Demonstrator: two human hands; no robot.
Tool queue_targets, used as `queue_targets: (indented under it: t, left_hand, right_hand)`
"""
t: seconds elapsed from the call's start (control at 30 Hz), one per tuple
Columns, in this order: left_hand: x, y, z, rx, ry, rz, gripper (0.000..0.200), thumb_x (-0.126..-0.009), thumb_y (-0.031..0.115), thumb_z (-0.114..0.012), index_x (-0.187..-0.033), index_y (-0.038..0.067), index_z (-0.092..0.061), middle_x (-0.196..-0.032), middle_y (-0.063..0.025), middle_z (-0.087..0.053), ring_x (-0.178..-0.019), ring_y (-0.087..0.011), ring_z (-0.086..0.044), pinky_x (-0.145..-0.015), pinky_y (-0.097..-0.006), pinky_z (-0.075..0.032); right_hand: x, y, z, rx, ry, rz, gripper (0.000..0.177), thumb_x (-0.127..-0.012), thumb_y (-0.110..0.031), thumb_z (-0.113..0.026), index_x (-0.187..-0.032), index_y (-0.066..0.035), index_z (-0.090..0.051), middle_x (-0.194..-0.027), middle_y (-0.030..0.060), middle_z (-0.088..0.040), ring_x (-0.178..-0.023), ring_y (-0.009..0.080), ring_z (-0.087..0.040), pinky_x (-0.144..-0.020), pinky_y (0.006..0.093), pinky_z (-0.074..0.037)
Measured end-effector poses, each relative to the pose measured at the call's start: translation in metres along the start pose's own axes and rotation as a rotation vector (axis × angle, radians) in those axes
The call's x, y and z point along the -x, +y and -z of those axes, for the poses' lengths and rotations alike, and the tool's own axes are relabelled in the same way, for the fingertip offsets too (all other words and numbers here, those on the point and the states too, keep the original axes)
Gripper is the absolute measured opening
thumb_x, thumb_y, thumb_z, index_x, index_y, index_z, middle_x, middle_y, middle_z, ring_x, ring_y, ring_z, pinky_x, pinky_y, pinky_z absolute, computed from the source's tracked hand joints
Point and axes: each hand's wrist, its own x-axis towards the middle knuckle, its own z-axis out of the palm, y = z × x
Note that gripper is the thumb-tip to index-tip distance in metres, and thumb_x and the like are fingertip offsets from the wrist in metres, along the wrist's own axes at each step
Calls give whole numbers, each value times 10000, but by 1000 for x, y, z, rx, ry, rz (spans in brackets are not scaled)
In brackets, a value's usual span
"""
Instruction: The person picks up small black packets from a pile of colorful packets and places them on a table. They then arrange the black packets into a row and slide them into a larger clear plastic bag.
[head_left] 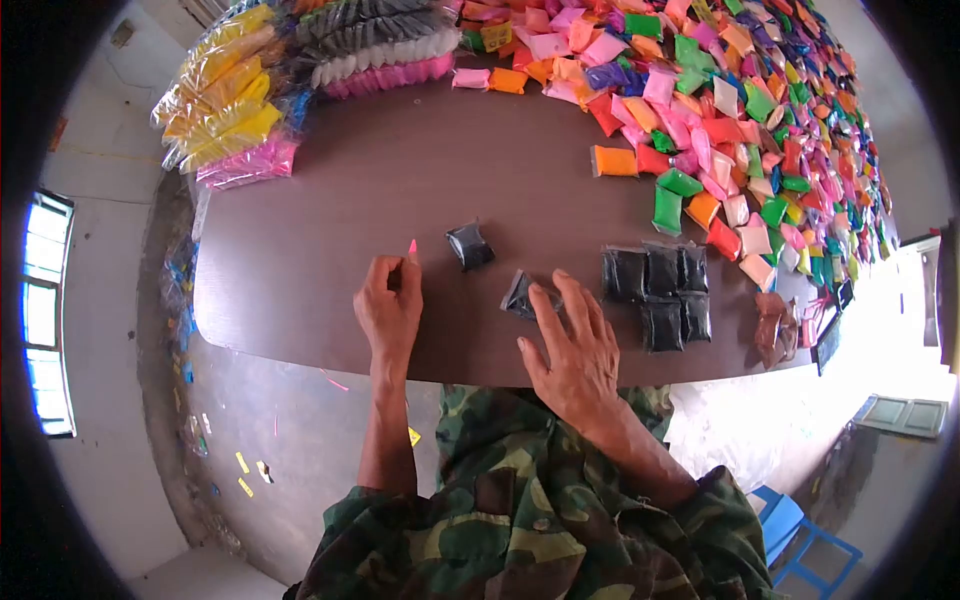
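Fingers [570, 300] of right hand [578, 362] spread, pressing black packet [519, 296] flat near desk's [330, 200] near edge, apparently steadying it; left hand [390, 312] pinches pink strip [412, 246] upright.

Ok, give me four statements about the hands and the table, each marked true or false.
1. The right hand rests its fingers on a black packet. True.
2. The left hand holds a green packet. False: it pinches a small pink strip.
3. A cluster of black packets lies on the table to the right of the right hand. True.
4. The table is white. False: it is dark brown.
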Motion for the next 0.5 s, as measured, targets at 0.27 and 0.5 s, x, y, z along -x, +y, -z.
queue_targets:
  t: [0.27,0.5]
  left_hand:
    - [2,-4,0,0,12,-57,218,-990,208,-769,-895,38,-671,-673,-83,-633,-580,-193,-569,-613,-335,-489]
    - [2,-10,-1,-9,30,-136,189,-994,219,-751,-912,58,-694,-721,-107,-678,-632,-254,-664,-645,-377,-522]
  right_hand:
    - [11,13,-22,106,-26,128,707,-946,-353,-774,-1543,-63,-530,-1624,128,-440,-1488,334,-439,-1118,570,-429]
    - [31,-9,-18,138,-14,123,807,-890,-443,-805,-1515,-22,-517,-1570,158,-462,-1407,356,-470,-1072,578,-430]
